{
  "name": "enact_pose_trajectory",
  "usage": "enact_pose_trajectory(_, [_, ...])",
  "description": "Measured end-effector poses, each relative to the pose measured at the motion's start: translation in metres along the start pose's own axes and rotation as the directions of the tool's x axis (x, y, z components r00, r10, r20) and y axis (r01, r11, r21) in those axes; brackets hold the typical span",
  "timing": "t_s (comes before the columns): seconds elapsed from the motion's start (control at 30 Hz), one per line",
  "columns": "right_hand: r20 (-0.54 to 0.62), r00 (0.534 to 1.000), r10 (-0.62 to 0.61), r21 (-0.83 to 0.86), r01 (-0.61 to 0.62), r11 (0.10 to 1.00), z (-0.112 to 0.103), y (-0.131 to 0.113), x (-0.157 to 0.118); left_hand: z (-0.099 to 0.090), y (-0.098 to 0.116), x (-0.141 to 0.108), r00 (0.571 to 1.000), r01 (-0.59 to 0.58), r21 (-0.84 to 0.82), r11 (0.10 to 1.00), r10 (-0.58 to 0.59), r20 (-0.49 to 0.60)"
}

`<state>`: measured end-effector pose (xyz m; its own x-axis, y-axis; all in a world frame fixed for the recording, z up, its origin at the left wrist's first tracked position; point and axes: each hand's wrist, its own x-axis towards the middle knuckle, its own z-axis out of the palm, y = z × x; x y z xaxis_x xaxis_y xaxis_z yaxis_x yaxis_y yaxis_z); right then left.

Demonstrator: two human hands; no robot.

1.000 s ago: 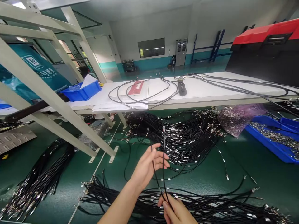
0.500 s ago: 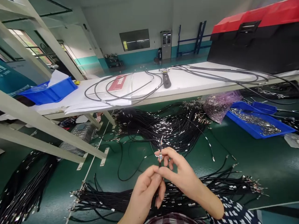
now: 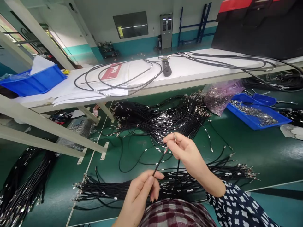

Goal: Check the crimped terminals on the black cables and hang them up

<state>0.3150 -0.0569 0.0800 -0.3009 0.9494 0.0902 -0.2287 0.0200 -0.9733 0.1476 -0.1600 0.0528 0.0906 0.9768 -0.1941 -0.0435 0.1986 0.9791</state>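
Near the bottom centre, my left hand [image 3: 142,190] pinches a thin black cable [image 3: 159,162] between thumb and fingers. The cable slants up to the right and ends in a small metallic and coloured tip just below my right hand [image 3: 186,151]. My right hand's fingers are closed around a small metallic end; what it belongs to is partly hidden. Another dark cable hangs below the right hand. Beneath both hands a long bundle of black cables [image 3: 109,189] lies on the green floor, and a larger pile [image 3: 163,121] lies beyond them.
A white shelf [image 3: 189,74] crosses ahead, bearing coiled cables, a black-handled tool [image 3: 166,68], a blue bin [image 3: 38,82] and a black-and-red case [image 3: 258,31]. Underneath are a pink bag [image 3: 219,97] and a blue tray of metal parts [image 3: 260,121]. Pale frame posts [image 3: 44,130] stand left.
My hands have moved apart, the left down and left, the right up and right. More of the cable shows between them. The view has tilted down somewhat.
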Motion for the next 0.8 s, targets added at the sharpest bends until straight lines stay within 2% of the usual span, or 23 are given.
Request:
enact_pose_trajectory(0.13, [0.028, 1.000, 0.002, -0.087, 0.001, 0.996, 0.002, -0.004, -0.001, 0.000, 0.011, -0.001, 0.998, 0.030, 0.042, 0.999, -0.032, 0.045])
enact_pose_trajectory(0.3, [0.078, 0.996, 0.039, -0.156, -0.027, 0.987, 0.009, -0.008, -0.007, 0.012, 0.038, 0.009, 0.996, -0.070, 0.026, 0.997, 0.071, -0.062])
enact_pose_trajectory(0.4, [0.098, 0.994, 0.049, -0.116, -0.038, 0.993, 0.009, -0.012, -0.007, 0.019, 0.045, 0.013, 0.987, -0.104, 0.023, 0.994, 0.106, -0.118])
enact_pose_trajectory(0.5, [0.171, 0.975, 0.144, -0.004, -0.146, 0.989, 0.007, -0.016, -0.005, 0.022, 0.045, 0.013, 0.984, -0.120, 0.024, 0.992, 0.122, -0.131])
enact_pose_trajectory(0.63, [0.253, 0.922, 0.295, 0.142, -0.337, 0.931, 0.006, -0.015, -0.004, 0.023, 0.038, 0.009, 0.975, -0.165, 0.052, 0.985, 0.171, -0.143])
enact_pose_trajectory(0.7, [0.283, 0.906, 0.316, 0.180, -0.374, 0.910, 0.006, -0.013, -0.005, 0.021, 0.034, 0.007, 0.959, -0.229, 0.089, 0.969, 0.241, -0.153])
enact_pose_trajectory(0.8, [0.341, 0.884, 0.321, 0.210, -0.404, 0.890, 0.007, -0.011, -0.006, 0.017, 0.026, 0.004, 0.910, -0.374, 0.236, 0.897, 0.404, -0.091])
